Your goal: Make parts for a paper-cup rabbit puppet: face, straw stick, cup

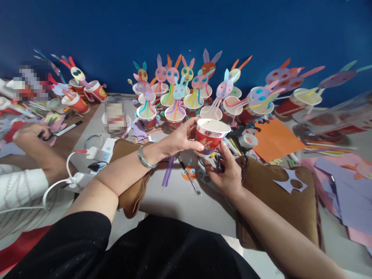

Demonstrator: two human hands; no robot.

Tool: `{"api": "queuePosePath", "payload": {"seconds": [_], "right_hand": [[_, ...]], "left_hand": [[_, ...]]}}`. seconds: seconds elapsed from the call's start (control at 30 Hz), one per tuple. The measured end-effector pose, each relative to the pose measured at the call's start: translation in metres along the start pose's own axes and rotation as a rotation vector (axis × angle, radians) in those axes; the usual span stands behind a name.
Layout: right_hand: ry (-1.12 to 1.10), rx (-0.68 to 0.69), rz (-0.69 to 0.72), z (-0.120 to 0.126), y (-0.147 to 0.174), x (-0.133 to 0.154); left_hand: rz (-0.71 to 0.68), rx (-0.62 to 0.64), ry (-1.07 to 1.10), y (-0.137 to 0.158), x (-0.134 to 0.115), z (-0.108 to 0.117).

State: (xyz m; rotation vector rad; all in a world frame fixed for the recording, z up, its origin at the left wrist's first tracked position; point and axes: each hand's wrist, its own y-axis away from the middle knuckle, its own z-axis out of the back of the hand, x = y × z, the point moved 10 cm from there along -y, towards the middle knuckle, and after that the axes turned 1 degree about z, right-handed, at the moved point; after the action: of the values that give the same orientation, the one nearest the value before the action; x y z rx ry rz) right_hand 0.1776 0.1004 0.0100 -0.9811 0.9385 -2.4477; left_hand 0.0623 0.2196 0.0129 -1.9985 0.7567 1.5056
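Observation:
A red paper cup with a white rim and a printed floral pattern is held upright above the table. My left hand wraps round its left side, thumb across the front. At the cup's lower right, my right hand grips it with the fingers near its base; some of those fingers are hidden. Below the cup lie purple straws, a pen and an orange paper face with long ears, partly under the pen. Several cups with rabbit-faced straw figures stand just behind.
Brown cushions lie under both forearms. Orange paper, a tape roll and purple sheets are on the right. A power strip with cables sits left, beside another person's hand. A blue wall rises behind.

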Motion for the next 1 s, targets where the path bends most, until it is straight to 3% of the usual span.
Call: {"api": "queuePosePath", "payload": {"seconds": [0.3, 0.5, 0.63, 1.0], "right_hand": [[-0.098, -0.057, -0.016, 0.005, -0.001, 0.002], [-0.300, -0.144, -0.267, 0.012, 0.002, -0.023], [-0.337, -0.167, -0.358, 0.017, -0.001, -0.033], [-0.357, -0.102, -0.384, 0.010, -0.004, -0.030]], "left_hand": [[-0.043, -0.012, -0.093, -0.001, -0.005, 0.000], [-0.079, 0.068, -0.138, 0.001, -0.006, -0.010], [-0.054, 0.154, -0.178, 0.006, -0.005, -0.023], [-0.104, 0.209, -0.245, 0.010, -0.009, -0.034]]}}
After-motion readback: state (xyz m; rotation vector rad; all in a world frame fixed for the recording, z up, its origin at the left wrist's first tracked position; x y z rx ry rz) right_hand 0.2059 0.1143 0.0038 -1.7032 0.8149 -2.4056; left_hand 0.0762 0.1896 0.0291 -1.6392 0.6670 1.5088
